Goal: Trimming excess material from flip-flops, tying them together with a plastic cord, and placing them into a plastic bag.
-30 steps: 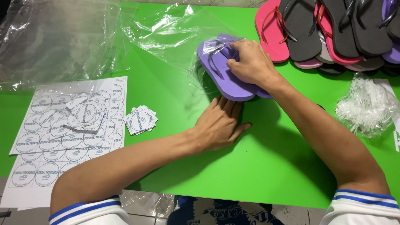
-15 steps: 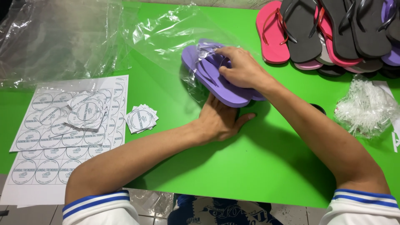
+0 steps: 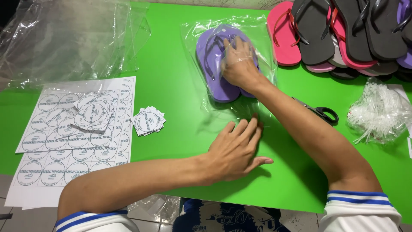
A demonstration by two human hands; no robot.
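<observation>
While the purple flip-flops (image 3: 216,64) lie inside the clear plastic bag (image 3: 257,32) on the green counter (image 3: 180,86), best to keep the right hand (image 3: 238,64) pressed flat on them, fingers together. Left hand (image 3: 236,150), spread flat at the bag's open end, should smooth the film outward without snagging the straps.

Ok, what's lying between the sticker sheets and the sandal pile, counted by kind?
Purple sandals: 2
Clear bag around them: 1
Scissors: 1
Stack of cut stickers: 1
Total: 5
</observation>
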